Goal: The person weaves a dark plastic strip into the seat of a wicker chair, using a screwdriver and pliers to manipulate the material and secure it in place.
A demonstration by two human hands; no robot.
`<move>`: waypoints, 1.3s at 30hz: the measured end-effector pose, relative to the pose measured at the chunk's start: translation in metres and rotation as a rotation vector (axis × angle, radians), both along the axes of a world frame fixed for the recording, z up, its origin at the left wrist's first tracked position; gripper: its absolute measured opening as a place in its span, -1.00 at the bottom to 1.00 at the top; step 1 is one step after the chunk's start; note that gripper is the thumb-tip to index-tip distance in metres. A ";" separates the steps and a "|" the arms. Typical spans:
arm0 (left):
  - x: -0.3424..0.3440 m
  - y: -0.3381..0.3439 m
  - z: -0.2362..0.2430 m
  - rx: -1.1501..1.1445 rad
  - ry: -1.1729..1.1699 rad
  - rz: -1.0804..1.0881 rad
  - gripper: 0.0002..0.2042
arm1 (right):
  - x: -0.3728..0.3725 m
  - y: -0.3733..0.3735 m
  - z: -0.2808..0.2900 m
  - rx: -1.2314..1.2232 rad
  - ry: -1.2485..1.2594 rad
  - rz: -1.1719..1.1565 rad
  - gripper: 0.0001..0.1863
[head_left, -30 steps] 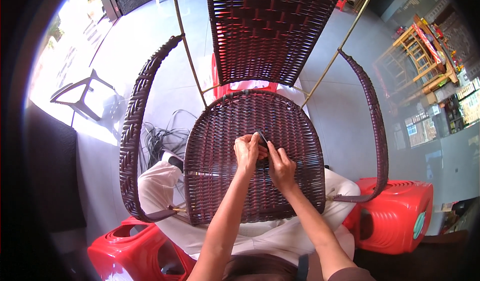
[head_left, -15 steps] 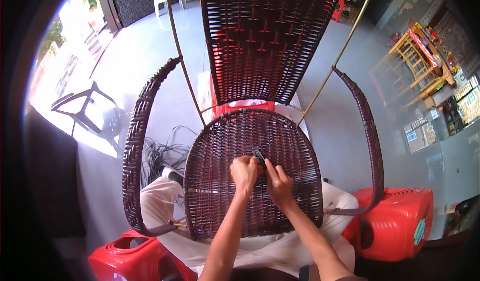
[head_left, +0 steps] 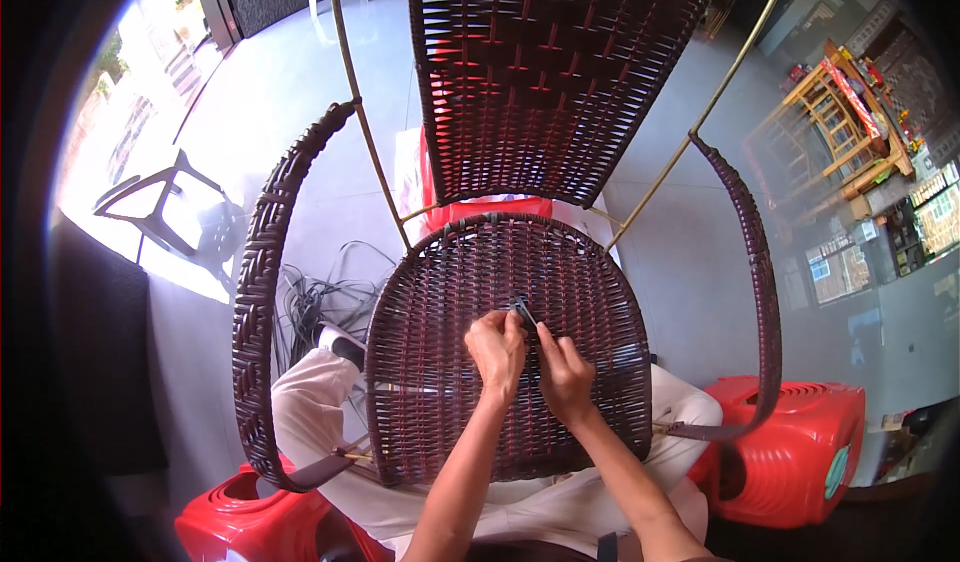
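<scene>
A dark brown woven chair seat (head_left: 430, 292) lies in front of me, its woven backrest (head_left: 540, 82) rising beyond it. Both my hands are over the middle of the seat. My left hand (head_left: 497, 354) is closed in a pinch; what lies between its fingertips is hidden. Close beside it, my right hand (head_left: 565, 370) grips a small dark grey metal tool (head_left: 524, 312), whose exact kind is too small to tell. The tool's head sits at the left fingertips, just above the weave.
Woven armrests (head_left: 262, 292) curve round both sides, on brass-coloured rods (head_left: 370, 162). Red plastic stools (head_left: 790, 452) stand at lower right and lower left. Loose dark strips (head_left: 315, 307) lie tangled on the floor at left. A wooden table (head_left: 860, 132) stands far right.
The chair appears shifted slightly in view, its backrest and right armrest a little further right. My hands stay together at mid-seat, with the tool still between them.
</scene>
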State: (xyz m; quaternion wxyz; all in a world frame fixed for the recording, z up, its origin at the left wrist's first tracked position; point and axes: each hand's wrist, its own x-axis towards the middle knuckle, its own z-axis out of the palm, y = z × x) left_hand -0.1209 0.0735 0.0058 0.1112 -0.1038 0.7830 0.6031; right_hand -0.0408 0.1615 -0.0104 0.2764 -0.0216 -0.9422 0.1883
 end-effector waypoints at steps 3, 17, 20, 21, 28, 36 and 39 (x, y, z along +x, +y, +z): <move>-0.001 0.000 0.003 0.042 -0.003 0.009 -0.77 | 0.000 -0.002 0.002 -0.004 -0.006 -0.012 -0.59; -0.011 -0.003 0.009 -0.003 -0.122 -0.057 -0.78 | -0.020 0.016 0.060 -0.160 -0.326 -0.044 -0.68; -0.012 -0.003 0.008 0.005 -0.123 -0.068 -0.79 | -0.025 0.020 0.058 -0.178 -0.363 -0.016 -0.68; -0.012 -0.003 0.010 0.007 -0.125 -0.071 -0.79 | -0.026 0.022 0.058 -0.160 -0.362 0.015 -0.68; -0.013 -0.005 0.005 -0.002 -0.124 -0.082 -0.80 | -0.032 0.025 0.063 -0.169 -0.422 0.058 -0.69; -0.013 -0.004 0.008 0.004 -0.119 -0.079 -0.80 | -0.017 0.011 0.027 -0.130 -0.239 0.015 -0.64; -0.010 -0.004 0.007 0.042 -0.103 -0.071 -0.80 | -0.014 0.010 0.012 -0.075 -0.170 -0.012 -0.60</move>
